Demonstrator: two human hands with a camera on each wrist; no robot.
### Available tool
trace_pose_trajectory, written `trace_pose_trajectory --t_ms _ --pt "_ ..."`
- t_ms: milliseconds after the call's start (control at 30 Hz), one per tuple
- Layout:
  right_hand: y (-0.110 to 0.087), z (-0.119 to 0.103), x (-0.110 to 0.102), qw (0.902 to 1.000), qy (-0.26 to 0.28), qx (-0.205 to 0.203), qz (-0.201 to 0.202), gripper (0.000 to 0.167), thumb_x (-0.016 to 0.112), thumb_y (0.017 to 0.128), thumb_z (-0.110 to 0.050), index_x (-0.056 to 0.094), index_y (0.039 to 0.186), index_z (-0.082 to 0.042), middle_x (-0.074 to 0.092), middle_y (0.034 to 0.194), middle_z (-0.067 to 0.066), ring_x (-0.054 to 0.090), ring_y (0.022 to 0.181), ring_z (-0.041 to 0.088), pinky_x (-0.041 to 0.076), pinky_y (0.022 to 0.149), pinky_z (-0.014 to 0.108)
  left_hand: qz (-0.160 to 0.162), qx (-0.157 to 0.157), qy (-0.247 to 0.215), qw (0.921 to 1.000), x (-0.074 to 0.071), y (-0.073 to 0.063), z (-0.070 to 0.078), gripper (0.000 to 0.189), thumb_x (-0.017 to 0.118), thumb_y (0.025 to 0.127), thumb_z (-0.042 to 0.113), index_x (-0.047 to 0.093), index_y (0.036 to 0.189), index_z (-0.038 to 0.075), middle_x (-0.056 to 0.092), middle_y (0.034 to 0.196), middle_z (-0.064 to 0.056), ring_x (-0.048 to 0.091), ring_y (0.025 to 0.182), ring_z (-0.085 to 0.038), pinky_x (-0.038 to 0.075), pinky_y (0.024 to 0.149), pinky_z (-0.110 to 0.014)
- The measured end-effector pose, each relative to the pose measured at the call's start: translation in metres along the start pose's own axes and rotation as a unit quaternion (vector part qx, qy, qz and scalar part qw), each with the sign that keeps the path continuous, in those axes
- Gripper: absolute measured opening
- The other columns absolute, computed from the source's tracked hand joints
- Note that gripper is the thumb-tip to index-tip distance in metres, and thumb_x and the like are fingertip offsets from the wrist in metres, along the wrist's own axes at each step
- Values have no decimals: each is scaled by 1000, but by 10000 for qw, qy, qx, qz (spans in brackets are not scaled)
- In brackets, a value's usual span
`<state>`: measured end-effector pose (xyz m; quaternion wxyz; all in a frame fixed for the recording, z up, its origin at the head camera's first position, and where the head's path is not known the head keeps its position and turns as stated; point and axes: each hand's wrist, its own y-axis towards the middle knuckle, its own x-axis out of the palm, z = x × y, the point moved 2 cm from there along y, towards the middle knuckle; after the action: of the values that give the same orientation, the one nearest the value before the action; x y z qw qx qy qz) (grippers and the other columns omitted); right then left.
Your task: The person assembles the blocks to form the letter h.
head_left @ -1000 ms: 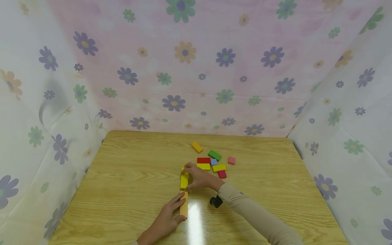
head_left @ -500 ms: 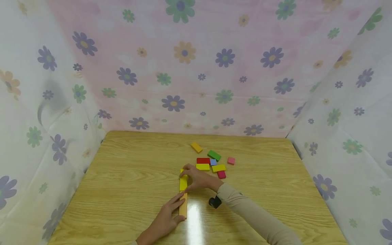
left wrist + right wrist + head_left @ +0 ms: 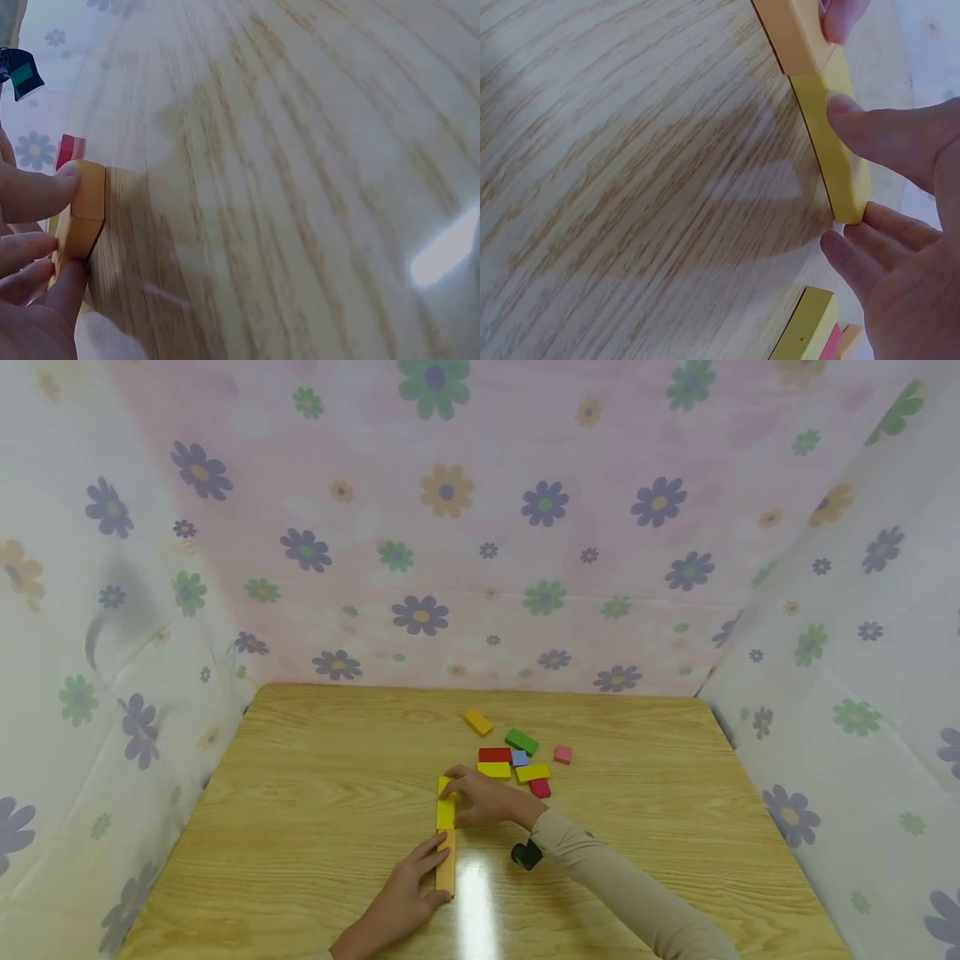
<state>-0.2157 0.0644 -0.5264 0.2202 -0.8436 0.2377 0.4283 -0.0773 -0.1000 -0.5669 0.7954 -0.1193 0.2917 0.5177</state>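
Note:
A light orange block (image 3: 446,875) and a yellow block (image 3: 446,814) lie end to end in one line on the wooden table. My left hand (image 3: 401,893) holds the orange block, thumb at its near end and fingers along its left side and top. Beyond it, my right hand (image 3: 489,797) grips the yellow block, thumb on its side and fingers around the far end. In the right wrist view the yellow block (image 3: 826,150) meets the orange block (image 3: 795,34) end to end. The left wrist view shows the orange block (image 3: 90,191) under my fingers.
Right of the far end lie a red block (image 3: 495,755), another yellow block (image 3: 494,771), a small blue block (image 3: 520,758), a green block (image 3: 521,742) and a pink block (image 3: 563,755). An orange block (image 3: 477,722) lies farthest back. Flowered curtains (image 3: 487,527) enclose the table.
The right hand has drawn the yellow block toward the orange one, and the small gap between their ends has closed. The left hand has stayed on the orange block.

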Motion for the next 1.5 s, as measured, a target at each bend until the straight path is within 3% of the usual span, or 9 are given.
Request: trace_pose_trajectory --t_ms 333,500,633,800,1067,1233,1500 --pt "-1 0 -2 9998 -170 -25 -30 34 69 87 -11 65 121 -9 36 147 17 35 134 30 35 107 40 -111 23 9 9999 -1 3 -3 59 74 83 20 51 131 -7 34 148 -14 37 131 -39 40 98 -50" --pt "-4 -1 -6 9997 -251 -14 10 35 68 87 -12 63 122 -7 37 147 16 36 134 29 34 107 40 43 15 119 9999 -1 5 -1 59 74 83 19 52 130 -8 34 148 -14 37 131 -39 39 99 -50" --pt "-7 -1 -14 9994 -292 20 196 37 68 87 -14 63 122 -6 41 144 15 40 131 29 36 105 41 241 128 242 9993 -6 12 0 56 73 84 15 52 130 -9 35 147 -17 39 129 -39 40 98 -49" --pt "-13 0 -24 9991 -60 224 345 38 69 86 -14 62 123 -7 43 142 15 42 129 32 37 104 46 244 280 418 9984 -12 27 -5 51 70 87 15 53 130 -6 32 149 -17 36 132 -36 40 100 -46" --pt "-22 12 -34 9977 -28 221 634 39 68 88 -13 60 124 -4 40 143 17 41 129 33 41 101 46 70 417 406 9983 -17 44 -21 51 67 90 17 51 133 -3 26 153 -12 25 139 -31 34 105 -47" --pt "-27 22 -44 9963 95 250 811 41 68 88 -12 58 127 -2 38 144 20 37 131 35 38 102 49 -33 372 328 9988 -16 45 -25 51 66 91 19 50 134 -3 27 153 -12 24 139 -31 32 106 -50" --pt "-27 44 -60 9936 12 499 1015 46 67 88 -16 54 131 -4 37 144 18 39 130 34 39 101 48 133 351 212 9991 -12 45 -25 51 66 91 17 49 134 -6 32 150 -14 23 139 -33 32 105 -50"
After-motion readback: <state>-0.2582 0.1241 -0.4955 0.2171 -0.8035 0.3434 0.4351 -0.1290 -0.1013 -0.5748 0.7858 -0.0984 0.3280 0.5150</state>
